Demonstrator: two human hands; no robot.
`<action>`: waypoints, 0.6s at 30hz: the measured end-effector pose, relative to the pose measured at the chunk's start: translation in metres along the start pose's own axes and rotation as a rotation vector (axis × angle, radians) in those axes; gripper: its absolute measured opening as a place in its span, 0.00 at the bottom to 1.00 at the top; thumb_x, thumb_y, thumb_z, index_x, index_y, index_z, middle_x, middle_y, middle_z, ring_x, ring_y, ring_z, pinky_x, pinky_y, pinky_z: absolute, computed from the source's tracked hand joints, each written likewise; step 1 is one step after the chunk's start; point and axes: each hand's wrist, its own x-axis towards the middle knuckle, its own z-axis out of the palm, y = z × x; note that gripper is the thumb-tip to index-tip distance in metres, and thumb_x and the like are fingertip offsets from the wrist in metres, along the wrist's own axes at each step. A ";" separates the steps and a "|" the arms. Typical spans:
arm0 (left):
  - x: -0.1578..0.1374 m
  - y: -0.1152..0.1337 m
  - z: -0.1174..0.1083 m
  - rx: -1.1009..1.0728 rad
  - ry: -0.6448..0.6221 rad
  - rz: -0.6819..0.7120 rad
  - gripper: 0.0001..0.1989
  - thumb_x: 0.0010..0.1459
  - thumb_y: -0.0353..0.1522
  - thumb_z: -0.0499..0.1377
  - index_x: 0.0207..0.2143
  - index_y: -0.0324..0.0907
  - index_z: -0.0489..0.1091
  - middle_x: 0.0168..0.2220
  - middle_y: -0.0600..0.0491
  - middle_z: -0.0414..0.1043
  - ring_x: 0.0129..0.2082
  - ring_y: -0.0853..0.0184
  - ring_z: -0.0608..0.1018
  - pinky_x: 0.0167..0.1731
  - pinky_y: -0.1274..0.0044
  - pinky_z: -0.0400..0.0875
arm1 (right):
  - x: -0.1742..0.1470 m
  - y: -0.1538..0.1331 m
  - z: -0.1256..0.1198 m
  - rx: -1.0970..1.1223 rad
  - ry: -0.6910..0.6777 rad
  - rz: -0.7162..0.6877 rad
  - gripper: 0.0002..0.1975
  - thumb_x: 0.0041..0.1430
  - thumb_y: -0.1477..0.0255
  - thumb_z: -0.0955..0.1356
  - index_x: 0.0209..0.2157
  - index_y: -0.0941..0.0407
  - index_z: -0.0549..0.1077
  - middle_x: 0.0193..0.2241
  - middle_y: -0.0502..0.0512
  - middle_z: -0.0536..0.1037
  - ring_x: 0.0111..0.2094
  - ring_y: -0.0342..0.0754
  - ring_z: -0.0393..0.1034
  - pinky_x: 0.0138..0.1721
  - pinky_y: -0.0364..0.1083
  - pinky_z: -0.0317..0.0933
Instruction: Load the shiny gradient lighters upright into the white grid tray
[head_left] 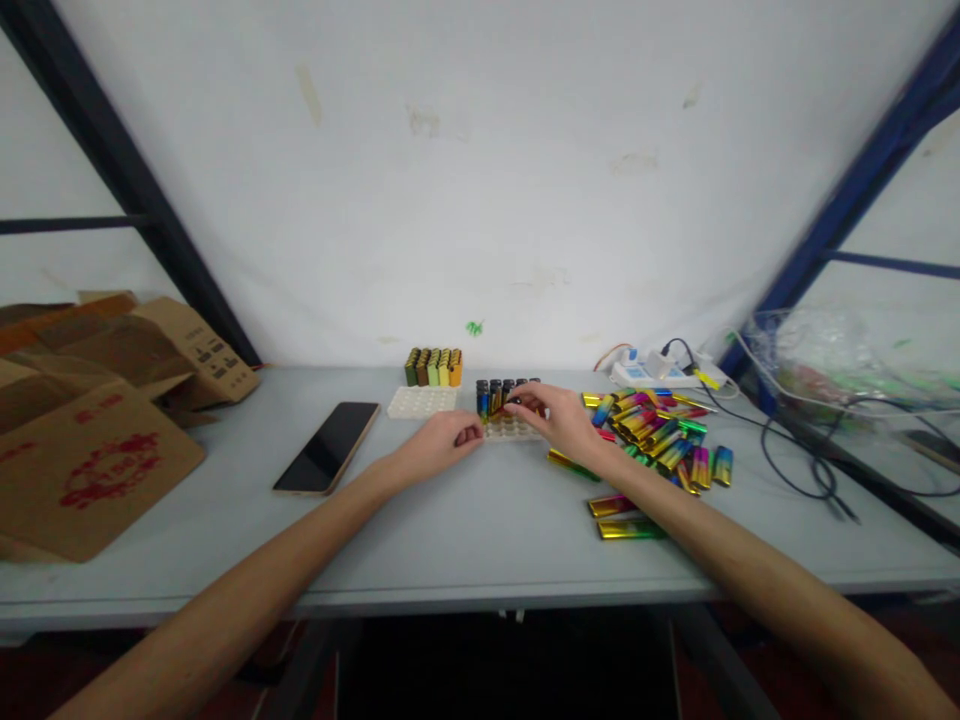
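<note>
My left hand [448, 436] has its fingers curled, with the fingertips against the left edge of a white tray with holes [514, 431]. Several black-topped lighters [495, 394] stand upright in the back rows of that tray, their bodies metallic blue and gold. Over the tray, my right hand [556, 413] pinches a small lighter with a black top [515, 401]; the fingers hide much of its body. Right of this hand lies a loose heap of shiny rainbow-coloured lighter cases [660, 430], partly behind my right forearm. Two gold and coloured cases [628, 529] lie nearer the front.
Left of the hands are a second white holed tray [424, 402] and a block of upright gold and green cases [433, 368]. A phone [328, 447] lies flat. Cardboard boxes [97, 450] stand far left. A power strip [656, 373] and black cable [799, 485] are at right.
</note>
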 end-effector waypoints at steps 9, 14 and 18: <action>0.000 -0.003 0.003 0.003 0.004 0.015 0.05 0.60 0.29 0.57 0.34 0.39 0.73 0.28 0.55 0.72 0.27 0.69 0.72 0.32 0.78 0.65 | 0.012 0.011 0.002 -0.160 -0.083 -0.143 0.12 0.69 0.63 0.68 0.43 0.56 0.80 0.37 0.57 0.83 0.34 0.48 0.76 0.37 0.43 0.64; 0.001 -0.006 0.004 -0.005 0.005 0.015 0.05 0.60 0.28 0.58 0.34 0.39 0.74 0.28 0.55 0.71 0.27 0.69 0.72 0.31 0.79 0.65 | 0.039 0.012 0.001 -0.178 -0.175 -0.133 0.11 0.67 0.64 0.70 0.40 0.57 0.80 0.29 0.53 0.83 0.27 0.45 0.74 0.32 0.41 0.61; 0.000 -0.004 0.004 0.005 0.009 0.012 0.05 0.59 0.28 0.58 0.34 0.39 0.74 0.27 0.55 0.71 0.27 0.69 0.72 0.31 0.79 0.65 | 0.042 0.010 0.010 -0.285 -0.167 -0.167 0.11 0.68 0.66 0.69 0.47 0.56 0.77 0.32 0.56 0.83 0.29 0.47 0.74 0.33 0.42 0.60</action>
